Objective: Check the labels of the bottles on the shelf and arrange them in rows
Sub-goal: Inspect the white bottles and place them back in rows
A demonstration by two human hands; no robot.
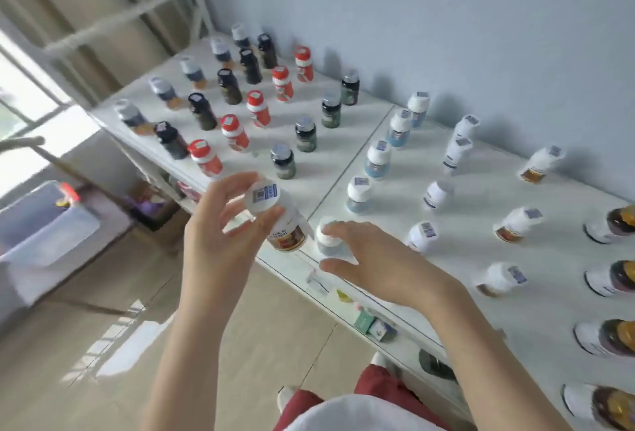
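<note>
My left hand [225, 224] holds a white-capped bottle with a brown label [280, 221] in the air, just off the front edge of the white shelf [343, 142]. Its cap carries a code sticker. My right hand [374, 259] hovers with spread fingers around a white-capped, pale blue bottle [328, 238] standing at the shelf's front edge; whether it touches the bottle is unclear. Rows of red-capped [234, 131], black [202, 110] and dark green bottles [305, 133] stand on the left half. White bottles with blue labels [378, 159] line up on the right half.
A pale blue wall [446, 18] backs the shelf. Larger dark-lidded jars [615, 224] stand along the right edge. Lower shelves below hold small boxes [371, 322]. A clear plastic bin [48, 221] sits on the tiled floor at left, near a window.
</note>
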